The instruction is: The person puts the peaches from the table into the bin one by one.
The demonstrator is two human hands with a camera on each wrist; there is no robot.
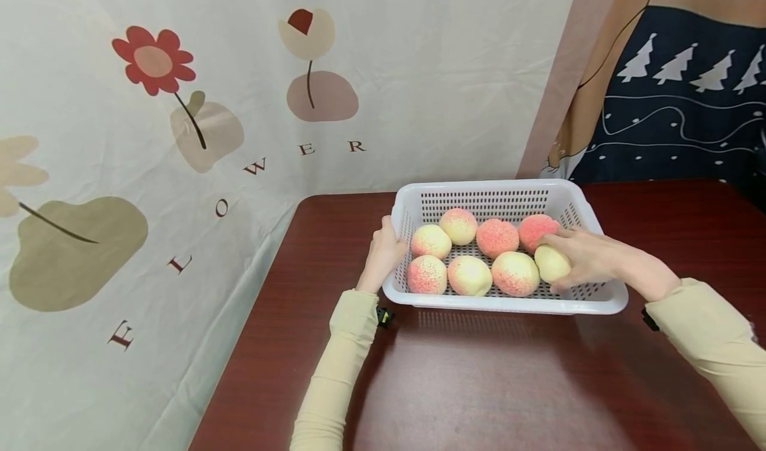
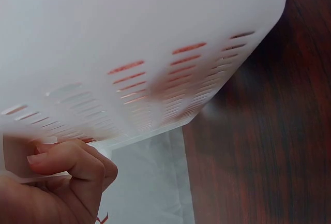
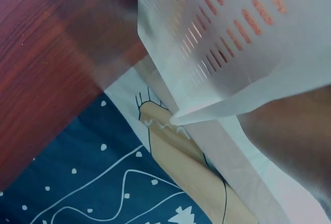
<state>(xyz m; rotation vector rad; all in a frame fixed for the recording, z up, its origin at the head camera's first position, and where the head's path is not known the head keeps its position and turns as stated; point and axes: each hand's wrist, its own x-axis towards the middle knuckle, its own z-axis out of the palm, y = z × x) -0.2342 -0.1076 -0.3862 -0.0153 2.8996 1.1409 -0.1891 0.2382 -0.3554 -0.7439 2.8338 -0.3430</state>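
A white slotted plastic basket (image 1: 509,308) holds several peaches, some yellow with a red blush, such as this front peach (image 1: 515,273), others mostly red, like this back peach (image 1: 497,238). My left hand (image 1: 384,253) grips the basket's left end at the rim; the left wrist view shows its fingers curled (image 2: 77,164) at the handle opening. Inside the right end, my right hand (image 1: 589,257) holds a pale yellow peach (image 1: 552,263), thumb in front and fingers behind. In the right wrist view the basket wall hides its fingertips.
A dark red-brown wooden table (image 1: 479,378) lies under the basket. Behind it hangs a whitish cloth (image 1: 443,92) printed with flowers and letters. Toward the back right is a navy cloth print (image 1: 670,118) with white trees.
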